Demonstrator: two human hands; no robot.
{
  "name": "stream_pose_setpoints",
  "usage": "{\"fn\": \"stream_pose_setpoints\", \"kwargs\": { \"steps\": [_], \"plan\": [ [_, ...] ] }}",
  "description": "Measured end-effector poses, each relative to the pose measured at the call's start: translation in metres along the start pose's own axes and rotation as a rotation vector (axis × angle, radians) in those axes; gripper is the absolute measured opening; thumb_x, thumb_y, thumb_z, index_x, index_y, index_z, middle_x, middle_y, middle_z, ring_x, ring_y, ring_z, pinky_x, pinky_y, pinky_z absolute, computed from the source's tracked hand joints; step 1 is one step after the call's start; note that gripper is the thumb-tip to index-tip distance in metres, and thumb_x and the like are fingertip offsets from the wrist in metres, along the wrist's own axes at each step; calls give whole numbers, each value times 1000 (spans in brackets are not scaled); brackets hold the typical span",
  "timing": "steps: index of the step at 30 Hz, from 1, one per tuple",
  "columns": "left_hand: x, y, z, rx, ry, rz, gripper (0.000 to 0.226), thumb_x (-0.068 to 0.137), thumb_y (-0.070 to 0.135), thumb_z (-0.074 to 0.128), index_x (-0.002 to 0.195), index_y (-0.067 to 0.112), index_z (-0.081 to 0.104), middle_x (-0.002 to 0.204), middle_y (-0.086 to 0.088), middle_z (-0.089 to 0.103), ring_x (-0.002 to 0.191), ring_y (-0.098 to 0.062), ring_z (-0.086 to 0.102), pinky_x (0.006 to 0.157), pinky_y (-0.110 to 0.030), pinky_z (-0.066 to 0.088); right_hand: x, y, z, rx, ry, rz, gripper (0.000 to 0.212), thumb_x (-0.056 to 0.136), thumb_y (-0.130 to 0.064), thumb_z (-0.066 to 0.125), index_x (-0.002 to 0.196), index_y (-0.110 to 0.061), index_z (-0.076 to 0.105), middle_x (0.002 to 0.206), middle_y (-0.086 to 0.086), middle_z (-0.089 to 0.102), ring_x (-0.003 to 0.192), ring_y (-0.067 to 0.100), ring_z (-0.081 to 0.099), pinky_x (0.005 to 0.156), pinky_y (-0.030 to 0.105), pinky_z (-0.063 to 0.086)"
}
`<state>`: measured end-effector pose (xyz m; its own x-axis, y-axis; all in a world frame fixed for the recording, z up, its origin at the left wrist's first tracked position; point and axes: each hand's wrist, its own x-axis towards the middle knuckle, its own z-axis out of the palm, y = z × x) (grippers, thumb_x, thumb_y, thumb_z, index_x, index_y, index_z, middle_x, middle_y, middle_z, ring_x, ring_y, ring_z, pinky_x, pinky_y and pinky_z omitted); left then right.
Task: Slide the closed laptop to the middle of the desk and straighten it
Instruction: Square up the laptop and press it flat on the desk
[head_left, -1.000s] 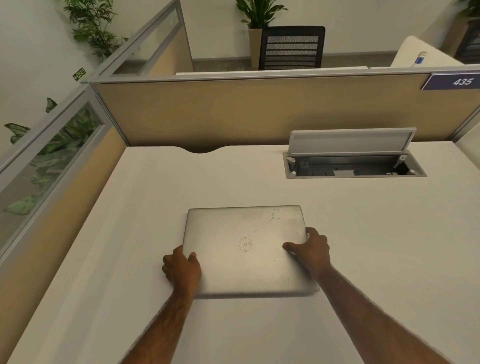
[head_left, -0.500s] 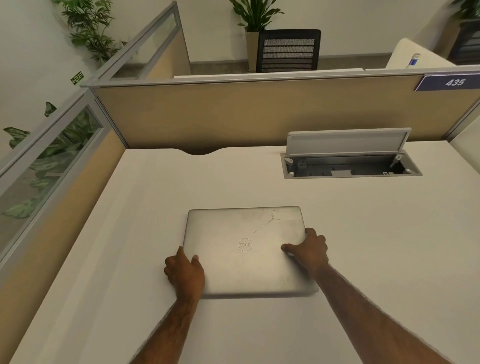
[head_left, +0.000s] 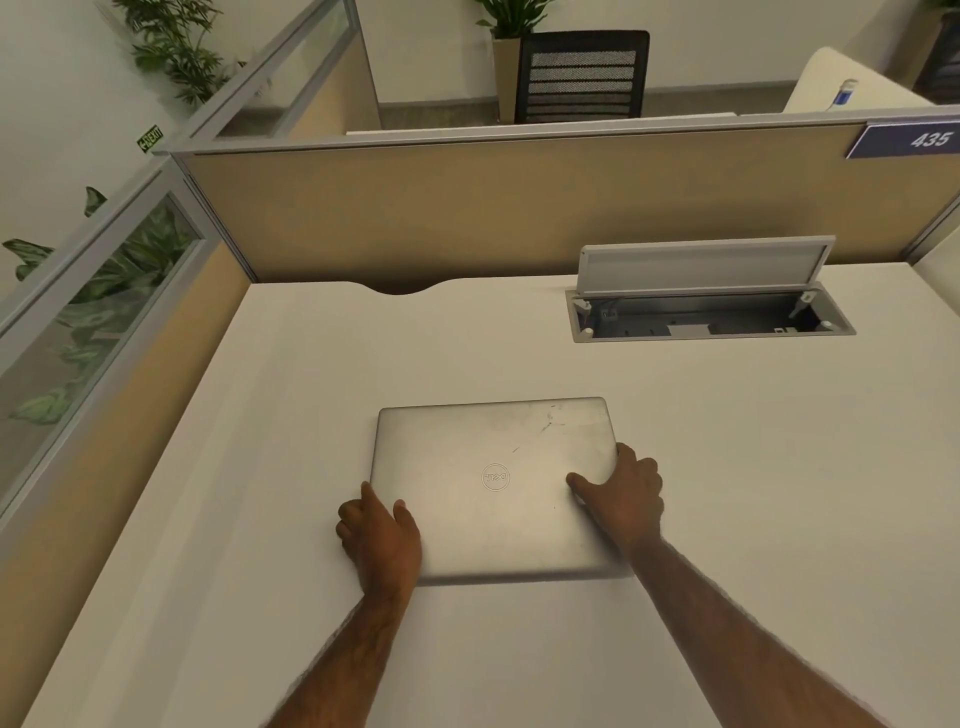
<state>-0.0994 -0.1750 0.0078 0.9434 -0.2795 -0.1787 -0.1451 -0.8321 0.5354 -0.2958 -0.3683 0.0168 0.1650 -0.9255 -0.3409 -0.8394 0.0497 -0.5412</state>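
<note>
White desk (head_left: 727, 493) fills most of the view, bounded at the back and on the left by tan partition panels (head_left: 467, 218) with grey frames; glass upper section on the left one. Blue plate reading 435 (head_left: 906, 140) at the right end of the back panel.

Cable tray (head_left: 711, 317) recessed in the desk at back right, its grey lid (head_left: 706, 265) raised upright along the rear edge.

Closed silver laptop (head_left: 493, 483) lies flat on the desk, roughly mid-width, nearer the front than the back. Lid up, round logo at centre, scuff marks near the far right corner. Its edges run nearly parallel to the desk's back edge, far edge rising slightly to the right.

Left hand (head_left: 382, 535) grips the laptop's left edge near the front corner: thumb on top of the lid, fingers curled around the side. Right hand (head_left: 623, 493) clasps the right edge: thumb pressed flat on the lid, pointing inward, fingers wrapped over the side. Both forearms bare.

Beyond the partition: black mesh chair (head_left: 582, 75), potted plant (head_left: 506, 47).
</note>
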Motion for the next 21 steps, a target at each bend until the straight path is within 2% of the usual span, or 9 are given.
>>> {"fn": "stream_pose_setpoints", "kwargs": {
  "steps": [4, 9, 13, 18, 21],
  "plan": [
    [2, -4, -2, -18, -14, 38, 57, 98, 24, 57, 148, 1, 41, 132, -23, 48, 125, -41, 43, 111, -49, 38, -14, 6, 10, -102, 129, -102, 76, 84, -56, 66, 143, -14, 41, 122, 13, 50, 117, 36, 49, 95, 46, 46],
    [9, -3, -6, -79, -38, -3, 60, 96, 24, 62, 148, 3, 43, 134, -24, 47, 127, -42, 42, 113, -48, 36, -12, 3, 12, 0, 135, -26, 78, 80, -54, 69, 144, -17, 43, 125, 15, 50, 123, 38, 46, 98, 48, 43],
    [8, -4, -6, -74, -40, 14, 60, 95, 25, 63, 148, 3, 43, 132, -24, 47, 126, -42, 43, 112, -48, 37, -11, 6, 16, -15, 151, -55, 76, 83, -53, 69, 145, -18, 43, 125, 15, 50, 122, 38, 46, 99, 48, 42],
    [3, -8, -7, 101, -57, 92, 63, 100, 35, 51, 152, 4, 33, 136, -19, 47, 125, -36, 45, 108, -46, 42, -19, 10, 24, -239, 200, -162, 66, 93, -53, 53, 148, -17, 42, 123, 13, 51, 114, 35, 49, 94, 46, 42],
    [-1, -12, -5, 215, -23, 177, 65, 101, 35, 46, 155, 4, 28, 140, -16, 46, 126, -34, 47, 108, -43, 41, -23, 14, 29, -347, 228, -252, 63, 99, -49, 45, 150, -13, 40, 142, 18, 48, 130, 38, 45, 103, 50, 38]
  ]
}}
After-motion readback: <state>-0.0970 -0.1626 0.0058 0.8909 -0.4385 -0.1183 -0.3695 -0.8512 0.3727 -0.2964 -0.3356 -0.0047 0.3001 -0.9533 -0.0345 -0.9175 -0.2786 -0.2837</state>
